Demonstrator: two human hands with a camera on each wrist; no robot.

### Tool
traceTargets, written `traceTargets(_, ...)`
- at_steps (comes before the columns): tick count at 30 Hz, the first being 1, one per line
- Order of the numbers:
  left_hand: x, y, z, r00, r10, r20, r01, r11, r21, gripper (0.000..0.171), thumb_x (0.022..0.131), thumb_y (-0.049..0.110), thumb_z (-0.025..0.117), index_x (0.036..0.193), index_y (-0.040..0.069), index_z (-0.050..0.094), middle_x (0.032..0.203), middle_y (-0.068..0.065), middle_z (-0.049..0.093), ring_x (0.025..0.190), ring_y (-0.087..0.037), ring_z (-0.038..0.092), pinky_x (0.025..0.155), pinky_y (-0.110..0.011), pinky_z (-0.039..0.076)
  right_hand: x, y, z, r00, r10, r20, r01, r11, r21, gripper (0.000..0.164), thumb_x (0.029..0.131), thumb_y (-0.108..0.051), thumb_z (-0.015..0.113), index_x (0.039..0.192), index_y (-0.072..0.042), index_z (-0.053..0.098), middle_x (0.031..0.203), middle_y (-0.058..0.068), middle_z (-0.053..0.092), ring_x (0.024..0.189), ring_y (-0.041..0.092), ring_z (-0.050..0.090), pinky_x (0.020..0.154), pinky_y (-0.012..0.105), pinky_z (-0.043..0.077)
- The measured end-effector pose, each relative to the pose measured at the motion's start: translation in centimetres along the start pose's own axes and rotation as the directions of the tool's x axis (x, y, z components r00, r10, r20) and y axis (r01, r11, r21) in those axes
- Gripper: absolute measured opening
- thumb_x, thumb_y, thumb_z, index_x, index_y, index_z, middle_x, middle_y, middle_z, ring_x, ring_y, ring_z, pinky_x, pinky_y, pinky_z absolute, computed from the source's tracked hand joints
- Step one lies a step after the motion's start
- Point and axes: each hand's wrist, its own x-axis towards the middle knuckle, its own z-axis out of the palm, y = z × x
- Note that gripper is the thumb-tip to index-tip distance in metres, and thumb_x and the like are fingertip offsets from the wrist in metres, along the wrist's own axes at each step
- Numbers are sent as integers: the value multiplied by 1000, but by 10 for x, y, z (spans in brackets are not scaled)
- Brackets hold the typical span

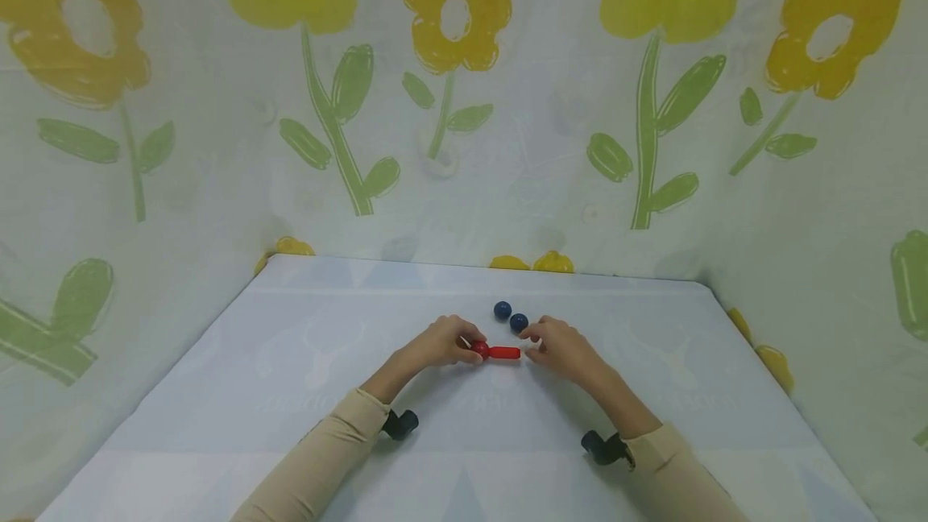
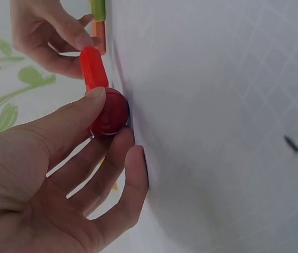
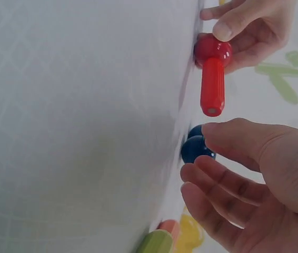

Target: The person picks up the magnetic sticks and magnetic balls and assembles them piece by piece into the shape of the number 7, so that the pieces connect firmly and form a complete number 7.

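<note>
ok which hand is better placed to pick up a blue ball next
Probably the right hand: it holds nothing and is close to the nearer blue ball, while the left hand is farther off and grips the red ball.

Head view: muted, even, diffuse light, apparently from above; faint, soft-edged shadows beneath beige-sleeved forearms [image 1: 315,457] on the white, pale-printed tabletop [image 1: 239,361]; wide-angle stretch toward the edges. Wrist views: greyish, low contrast, slightly soft; small glints on glossy red ball [image 3: 211,50] and glossy dark blue balls [image 3: 197,149].
</note>
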Motion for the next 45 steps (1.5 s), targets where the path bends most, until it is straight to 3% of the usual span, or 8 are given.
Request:
traceTargets(7, 0, 0, 1, 1000, -1, -6, 1, 1000, 2, 31, 85, 14, 76, 115, 10, 73, 99, -1, 73, 85, -12, 62, 75, -24, 56, 3, 2, 1, 1000, 16, -26, -16, 1000, 24, 29, 86, -16, 75, 114, -16, 71, 105, 8, 65, 83, 15, 60, 77, 31, 58)
traceTargets(16, 0, -1, 1, 1000, -1, -3, 1, 1000, -15, 30, 85, 14, 76, 114, 11, 73, 99, -2, 73, 85, -13, 63, 75, -25, 56, 9, 3, 5, 997, 46, -64, -44, 999, 30, 44, 87, -18, 74, 130, -21, 62, 121, 12, 59, 85, 16, 60, 77, 31, 58)
traceTargets(24, 0, -3, 1, 1000, 7, -2, -7, 1000, -29, 31, 85, 14, 76, 115, 10, 73, 100, -2, 73, 85, -13, 63, 76, -25, 57, 17, 3, 10, 998, 44, -46, -43, 999, 23, 49, 89, -19, 72, 136, -21, 59, 130, 14, 58, 96, 21, 65, 86, 37, 58)
traceTargets(34, 0, -4, 2, 1000, 19, -6, -19, 1000, -19, 31, 85, 14, 76, 115, 10, 73, 100, -2, 73, 86, -12, 63, 75, -24, 56, 26, 5, 15, 999, 44, -20, -44, 999, 9, 49, 89, -20, 72, 136, -22, 58, 130, 15, 59, 109, 26, 64, 90, 42, 56)
traceTargets(45, 0, -5, 1, 1000, 10, -8, -10, 999, -31, 31, 85, 15, 76, 116, 10, 73, 101, -2, 73, 86, -13, 63, 77, -26, 57, 30, 7, 15, 998, 61, -21, -60, 998, 7, 42, 92, -16, 68, 132, -24, 61, 119, 11, 64, 105, 24, 63, 91, 42, 56)
